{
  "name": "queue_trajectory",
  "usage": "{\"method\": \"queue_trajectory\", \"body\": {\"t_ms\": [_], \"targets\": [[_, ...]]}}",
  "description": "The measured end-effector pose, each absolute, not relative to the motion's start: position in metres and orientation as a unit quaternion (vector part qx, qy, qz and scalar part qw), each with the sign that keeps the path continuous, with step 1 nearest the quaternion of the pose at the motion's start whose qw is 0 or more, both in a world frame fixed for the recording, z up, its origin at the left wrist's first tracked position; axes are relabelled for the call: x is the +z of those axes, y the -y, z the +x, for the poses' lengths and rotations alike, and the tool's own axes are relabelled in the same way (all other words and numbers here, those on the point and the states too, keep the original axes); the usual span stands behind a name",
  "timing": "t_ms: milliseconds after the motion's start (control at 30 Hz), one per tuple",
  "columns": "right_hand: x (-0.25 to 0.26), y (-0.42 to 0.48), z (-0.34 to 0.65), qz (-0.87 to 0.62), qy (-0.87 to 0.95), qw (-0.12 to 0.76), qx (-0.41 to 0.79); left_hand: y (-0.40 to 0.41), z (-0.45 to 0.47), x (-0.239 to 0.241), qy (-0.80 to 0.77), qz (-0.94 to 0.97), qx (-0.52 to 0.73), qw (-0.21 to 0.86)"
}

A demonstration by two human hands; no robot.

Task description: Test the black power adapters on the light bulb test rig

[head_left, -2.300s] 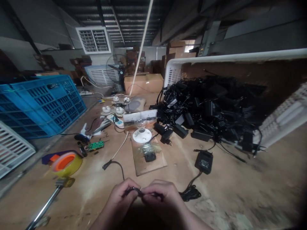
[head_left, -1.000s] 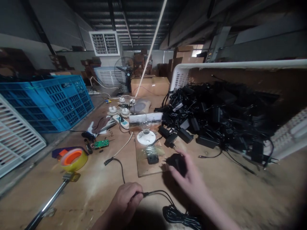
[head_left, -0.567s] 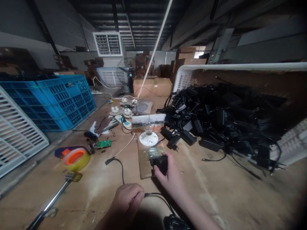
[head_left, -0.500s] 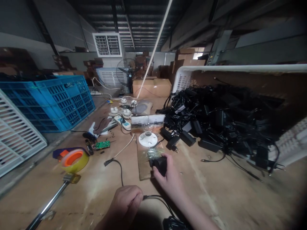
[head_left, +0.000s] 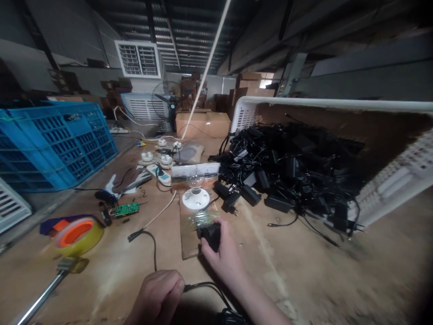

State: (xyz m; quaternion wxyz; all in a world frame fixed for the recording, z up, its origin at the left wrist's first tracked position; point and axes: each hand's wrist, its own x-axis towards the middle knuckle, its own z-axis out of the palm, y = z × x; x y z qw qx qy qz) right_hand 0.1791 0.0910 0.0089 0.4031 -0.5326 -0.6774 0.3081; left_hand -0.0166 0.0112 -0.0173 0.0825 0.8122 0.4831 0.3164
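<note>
My right hand [head_left: 225, 259] is closed around a black power adapter [head_left: 212, 235], thumb on the near side and fingers over its right side. The adapter sits against the end of a wire-wrapped, shiny piece [head_left: 202, 219] on a small wooden board [head_left: 188, 239]. Behind that, a clear bulb in a white round lamp holder [head_left: 196, 199] stands on the board. My left hand [head_left: 158, 293] is closed on a black cable [head_left: 203, 284], whose end is hidden in the fingers. Another thin black lead [head_left: 154, 253] runs down behind this hand. A bundled black cord [head_left: 233, 316] lies at the bottom edge.
On the right, a white crate [head_left: 243, 115] lies tipped, with many black adapters [head_left: 280, 158] spilling out. To the left are yellow tape [head_left: 79, 243], a metal-shafted tool [head_left: 47, 291], a green circuit board [head_left: 125, 209], a glove [head_left: 130, 180] and a blue crate [head_left: 77, 149]. A power strip [head_left: 158, 175] lies behind.
The camera view has turned slightly right, so everything appears farther left. Both hands keep the same grips, and the adapter stays against the wire-wrapped piece.
</note>
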Motion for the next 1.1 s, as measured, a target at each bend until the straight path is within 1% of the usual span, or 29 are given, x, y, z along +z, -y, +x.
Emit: {"method": "queue_trajectory", "body": {"t_ms": [600,933,1100], "targets": [[0.0030,-0.0934,0.1784,-0.526,0.675,0.419,0.304,-0.0110,-0.0192,-0.0228,-0.493,0.813,0.304,0.064],[0.0042,-0.0927,0.1804,-0.529,0.675,0.405,0.318,-0.0085,-0.0182,-0.0212,-0.514,0.809,0.270,0.094],[0.0038,-0.0926,0.1744,-0.523,0.669,0.418,0.321,-0.0132,-0.0185,-0.0237,-0.476,0.826,0.296,0.054]]}}
